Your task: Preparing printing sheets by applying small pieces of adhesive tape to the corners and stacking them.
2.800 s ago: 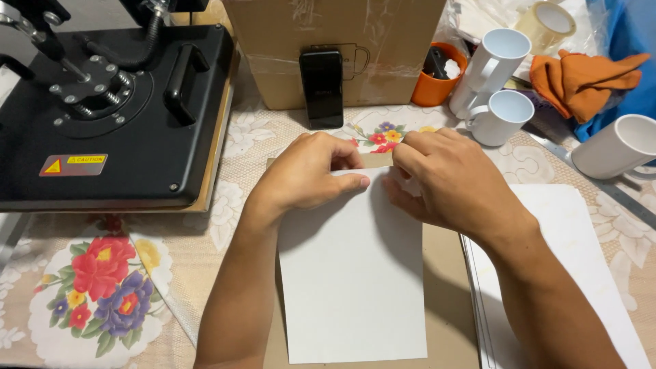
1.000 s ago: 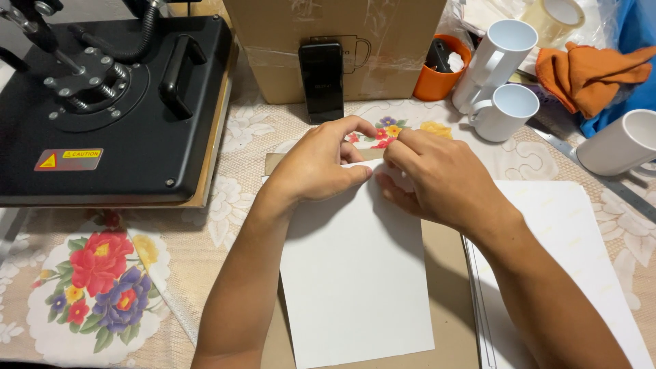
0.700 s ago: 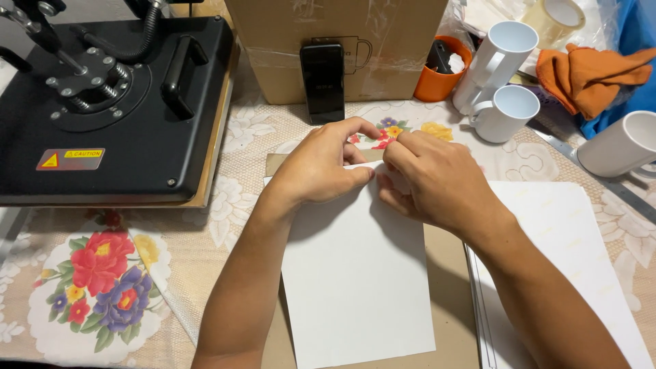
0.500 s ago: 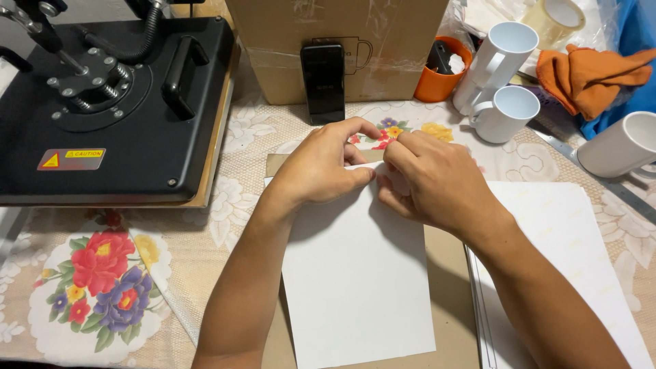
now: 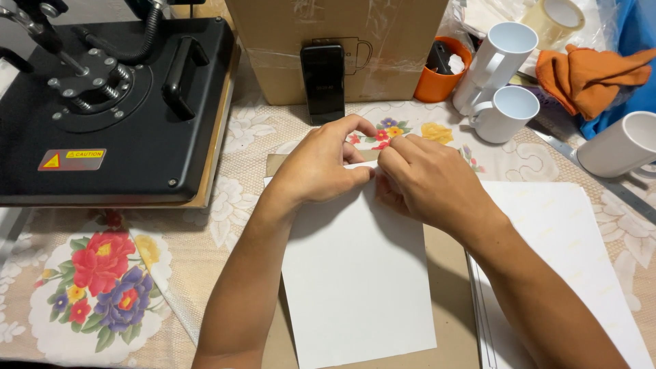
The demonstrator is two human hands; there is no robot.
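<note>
Far back on the right, an orange cup holding dark and white oddments too small to make out; beside it three white mugs, one tall, one short just in front of it, a third at the right edge, none showing any contents. Behind them a roll of clear tape and a crumpled orange cloth over something blue. At the back centre a brown cardboard box, with a black phone propped upright against its front. Filling the left, a black heat press on a wooden board, well apart from the hands. Underneath everything, a lace tablecloth with flower prints. To the right, a stack of white sheets just beside a brown cardboard backing, with a metal ruler running diagonally near the third mug. Nothing standing between the hands and the work. In the centre, a white sheet of paper lying flat on the backing, its lower part toward the camera. Left hand and right hand meeting at the sheet's far edge, fingers curled and pinching there, thumbs and fingertips close together, the top edge slightly lifted between them; whatever small thing sits in the pinch, hidden.
</note>
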